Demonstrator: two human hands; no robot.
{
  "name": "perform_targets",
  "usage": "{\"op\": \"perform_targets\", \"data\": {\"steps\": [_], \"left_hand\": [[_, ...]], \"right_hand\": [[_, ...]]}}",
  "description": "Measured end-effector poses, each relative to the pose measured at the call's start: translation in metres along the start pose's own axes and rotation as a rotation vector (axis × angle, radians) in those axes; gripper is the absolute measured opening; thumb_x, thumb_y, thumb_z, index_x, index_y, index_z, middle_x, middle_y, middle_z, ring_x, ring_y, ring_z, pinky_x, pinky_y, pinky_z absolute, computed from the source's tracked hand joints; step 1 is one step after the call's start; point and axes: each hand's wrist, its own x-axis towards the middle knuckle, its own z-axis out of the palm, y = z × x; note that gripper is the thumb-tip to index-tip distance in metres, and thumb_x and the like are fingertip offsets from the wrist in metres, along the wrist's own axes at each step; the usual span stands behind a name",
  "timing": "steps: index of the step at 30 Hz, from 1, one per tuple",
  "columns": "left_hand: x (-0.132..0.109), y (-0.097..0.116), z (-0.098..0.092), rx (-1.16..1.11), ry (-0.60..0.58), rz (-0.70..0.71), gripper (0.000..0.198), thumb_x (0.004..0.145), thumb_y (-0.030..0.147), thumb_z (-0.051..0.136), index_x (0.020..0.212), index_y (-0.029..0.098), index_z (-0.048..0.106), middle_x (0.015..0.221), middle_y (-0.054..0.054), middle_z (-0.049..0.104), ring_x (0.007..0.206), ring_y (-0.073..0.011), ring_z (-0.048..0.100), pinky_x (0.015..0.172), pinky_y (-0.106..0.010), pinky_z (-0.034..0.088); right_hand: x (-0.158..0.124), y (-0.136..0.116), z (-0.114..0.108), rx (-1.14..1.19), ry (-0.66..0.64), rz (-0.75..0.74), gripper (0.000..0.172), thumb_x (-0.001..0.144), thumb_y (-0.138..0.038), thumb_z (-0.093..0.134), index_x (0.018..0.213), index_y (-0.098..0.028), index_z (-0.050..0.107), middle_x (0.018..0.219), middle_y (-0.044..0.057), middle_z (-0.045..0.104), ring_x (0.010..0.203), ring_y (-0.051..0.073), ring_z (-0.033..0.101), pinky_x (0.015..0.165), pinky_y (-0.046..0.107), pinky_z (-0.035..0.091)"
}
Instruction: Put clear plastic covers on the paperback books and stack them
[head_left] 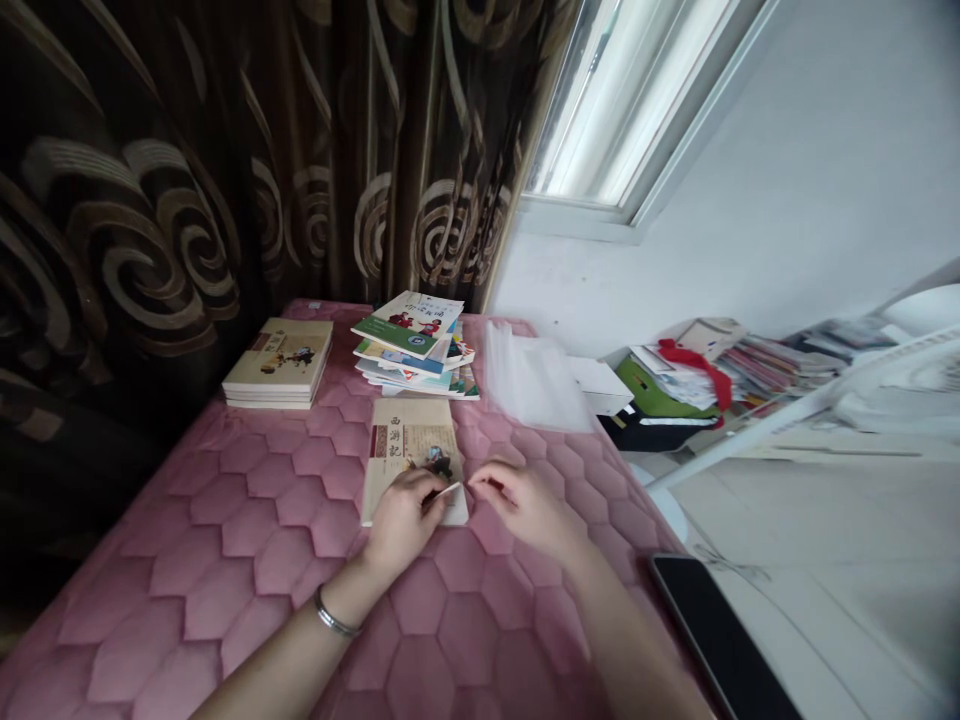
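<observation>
A beige book (397,440) with dark characters and a small figure on its cover lies on the pink quilted cover (255,550). Over its lower part, my left hand (405,515) is closed, pinching a small pale edge that may be the corner of the book's cover. My right hand (521,500) is just right of the book, fingertips pressed together close to that edge; whether anything is between them is too small to tell. A silver bracelet (334,612) is round my left wrist.
Similar beige books (277,360) are stacked at the back left, with a messy pile of colourful booklets (412,335) beside them. Clear plastic sleeves (532,375) lie right of the pile. A dark phone-like device (724,635) rests at the right edge, near a white fan (787,410).
</observation>
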Motion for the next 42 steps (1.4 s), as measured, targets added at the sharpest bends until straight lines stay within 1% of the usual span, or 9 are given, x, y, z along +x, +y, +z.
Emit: {"op": "perform_targets", "data": {"steps": [2, 5, 13, 17, 20, 25, 31, 36, 42], "left_hand": [[0.0, 0.001, 0.0, 0.021, 0.004, 0.013, 0.012, 0.085, 0.018, 0.056, 0.08, 0.02, 0.067, 0.082, -0.003, 0.068, 0.082, -0.0182, 0.062, 0.076, -0.03, 0.048], [-0.001, 0.002, 0.0, 0.043, 0.001, 0.019, 0.012, 0.085, 0.018, 0.057, 0.081, 0.02, 0.068, 0.083, -0.004, 0.068, 0.082, -0.018, 0.062, 0.076, -0.03, 0.048], [-0.002, 0.003, 0.0, 0.081, -0.022, 0.025, 0.012, 0.081, 0.015, 0.06, 0.083, 0.021, 0.069, 0.086, -0.004, 0.069, 0.085, -0.0188, 0.062, 0.08, -0.033, 0.049], [-0.002, 0.003, -0.001, 0.084, -0.024, 0.031, 0.01, 0.082, 0.016, 0.06, 0.082, 0.02, 0.069, 0.085, -0.004, 0.068, 0.084, -0.019, 0.062, 0.08, -0.033, 0.049], [-0.002, 0.004, -0.001, 0.079, -0.023, 0.031, 0.011, 0.081, 0.014, 0.06, 0.083, 0.02, 0.069, 0.085, -0.004, 0.068, 0.084, -0.0185, 0.062, 0.079, -0.032, 0.049], [-0.002, 0.003, 0.0, 0.07, -0.017, 0.037, 0.011, 0.081, 0.015, 0.06, 0.081, 0.02, 0.069, 0.085, -0.004, 0.068, 0.083, -0.0183, 0.061, 0.08, -0.032, 0.049], [-0.002, 0.001, 0.001, 0.064, -0.009, 0.042, 0.011, 0.082, 0.015, 0.06, 0.081, 0.021, 0.069, 0.084, -0.004, 0.068, 0.083, -0.018, 0.061, 0.082, -0.033, 0.048], [-0.003, 0.0, 0.001, 0.068, -0.007, 0.043, 0.01, 0.081, 0.016, 0.06, 0.081, 0.021, 0.069, 0.085, -0.004, 0.068, 0.084, -0.0184, 0.061, 0.081, -0.033, 0.049], [-0.003, 0.0, 0.001, 0.079, -0.002, 0.056, 0.01, 0.08, 0.016, 0.061, 0.08, 0.022, 0.07, 0.083, -0.003, 0.067, 0.082, -0.0182, 0.061, 0.078, -0.032, 0.049]], "right_hand": [[-0.006, -0.001, -0.002, -0.007, -0.152, 0.018, 0.023, 0.086, -0.009, 0.047, 0.088, -0.022, 0.065, 0.087, 0.001, 0.064, 0.077, 0.013, 0.06, 0.068, 0.023, 0.045], [-0.014, 0.001, 0.005, -0.022, -0.216, 0.022, 0.03, 0.079, 0.0, 0.046, 0.09, -0.021, 0.064, 0.089, 0.001, 0.061, 0.08, 0.013, 0.06, 0.071, 0.023, 0.045], [-0.021, 0.005, 0.018, -0.036, -0.145, 0.029, 0.029, 0.072, 0.005, 0.043, 0.074, -0.021, 0.055, 0.081, 0.0, 0.056, 0.075, 0.014, 0.057, 0.067, 0.024, 0.044], [-0.022, 0.008, 0.019, 0.015, -0.09, 0.039, 0.035, 0.068, 0.007, 0.041, 0.084, -0.021, 0.056, 0.085, 0.0, 0.056, 0.08, 0.014, 0.058, 0.073, 0.025, 0.046], [-0.021, 0.01, 0.022, 0.036, -0.117, 0.033, 0.035, 0.07, 0.005, 0.042, 0.086, -0.021, 0.057, 0.087, 0.001, 0.056, 0.08, 0.014, 0.058, 0.072, 0.025, 0.046], [-0.017, 0.006, 0.021, 0.0, -0.125, 0.036, 0.027, 0.068, 0.005, 0.044, 0.072, -0.02, 0.054, 0.078, -0.001, 0.055, 0.074, 0.013, 0.055, 0.065, 0.023, 0.043], [-0.018, 0.004, 0.017, -0.008, -0.124, 0.001, 0.024, 0.073, -0.001, 0.05, 0.084, -0.021, 0.056, 0.084, 0.0, 0.055, 0.076, 0.014, 0.056, 0.067, 0.024, 0.045], [-0.017, 0.003, 0.013, -0.027, -0.152, -0.042, 0.027, 0.07, 0.004, 0.046, 0.069, -0.02, 0.056, 0.08, 0.0, 0.056, 0.076, 0.014, 0.056, 0.068, 0.024, 0.044], [-0.025, 0.008, 0.017, -0.06, -0.073, -0.075, 0.037, 0.073, 0.001, 0.046, 0.092, -0.023, 0.067, 0.089, 0.002, 0.062, 0.082, 0.015, 0.059, 0.074, 0.028, 0.049]]}}
